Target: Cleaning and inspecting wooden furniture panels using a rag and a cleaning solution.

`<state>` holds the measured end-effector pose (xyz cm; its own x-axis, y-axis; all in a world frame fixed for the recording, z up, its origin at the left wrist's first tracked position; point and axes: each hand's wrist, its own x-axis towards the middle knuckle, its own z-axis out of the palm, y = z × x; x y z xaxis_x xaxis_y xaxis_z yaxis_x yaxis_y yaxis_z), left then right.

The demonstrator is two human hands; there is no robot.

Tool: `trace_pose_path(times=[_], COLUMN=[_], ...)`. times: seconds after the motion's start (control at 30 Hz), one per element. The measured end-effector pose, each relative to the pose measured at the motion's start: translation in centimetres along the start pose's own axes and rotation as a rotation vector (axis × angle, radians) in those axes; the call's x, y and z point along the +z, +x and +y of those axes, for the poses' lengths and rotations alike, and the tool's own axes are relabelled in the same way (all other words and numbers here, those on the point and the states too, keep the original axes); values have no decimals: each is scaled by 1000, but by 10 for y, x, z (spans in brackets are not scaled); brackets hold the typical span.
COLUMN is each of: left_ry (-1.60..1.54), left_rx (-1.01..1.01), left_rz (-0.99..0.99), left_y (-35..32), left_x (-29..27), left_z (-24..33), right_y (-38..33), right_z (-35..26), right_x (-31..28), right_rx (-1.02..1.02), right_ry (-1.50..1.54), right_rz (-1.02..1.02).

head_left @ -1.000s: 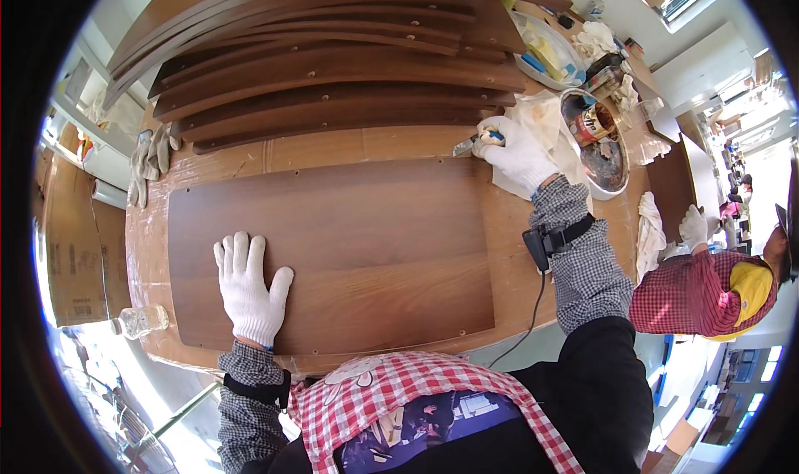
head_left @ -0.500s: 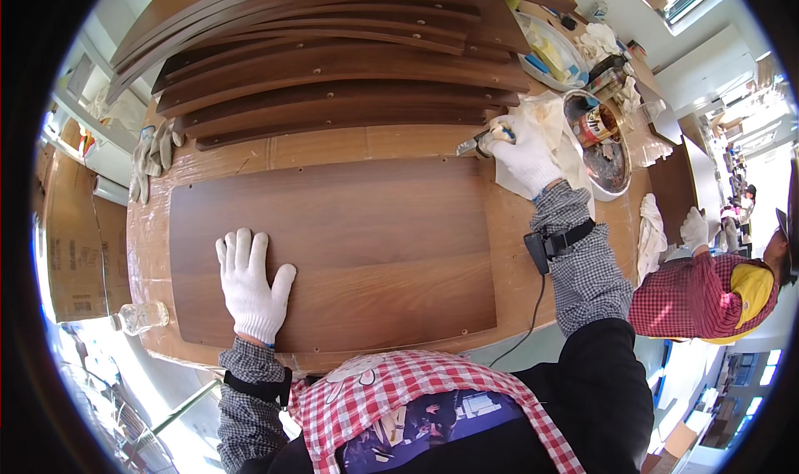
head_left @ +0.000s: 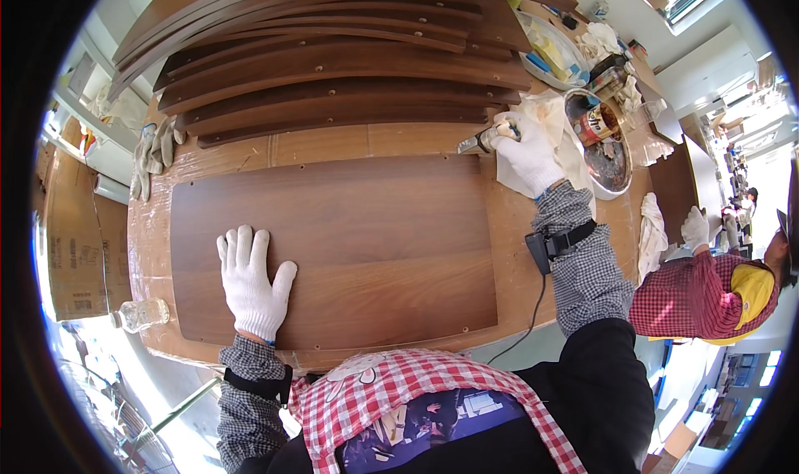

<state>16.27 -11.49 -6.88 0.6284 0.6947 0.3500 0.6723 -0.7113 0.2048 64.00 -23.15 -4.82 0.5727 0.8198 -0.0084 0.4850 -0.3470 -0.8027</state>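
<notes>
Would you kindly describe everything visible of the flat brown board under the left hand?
The brown, rectangular, wood-grained board lies flat on the tan cardboard-covered table, its edges looking bowed through the lens. Its face looks smooth, with small holes near the upper and lower edges. The white-gloved left hand rests palm down on its left part.

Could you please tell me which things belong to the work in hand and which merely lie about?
Seemingly belonging:
- brown panel, under the left hand
- flat-ended tool, in the right hand
- similar boards, stacked beyond

Seemingly lying about:
- grey gloves
- clear jar
- white cloth
</notes>
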Motion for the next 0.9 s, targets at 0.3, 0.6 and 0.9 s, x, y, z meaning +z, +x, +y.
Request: trace_pose_path(times=[0.3,0.6,0.9], left_ry=[-37,-29,-25], left_rx=[-53,4,40], left_rz=[-85,-7,25], left_y=[2,2,3], left_x=[-3,-3,-1], left_z=[1,1,3], right_y=[-1,-56,-29], right_z=[12,33,5], right_x=[-4,-20,0], right_rx=[-3,58,20], right_ry=[32,76,55], right_rz=[-3,-259,96])
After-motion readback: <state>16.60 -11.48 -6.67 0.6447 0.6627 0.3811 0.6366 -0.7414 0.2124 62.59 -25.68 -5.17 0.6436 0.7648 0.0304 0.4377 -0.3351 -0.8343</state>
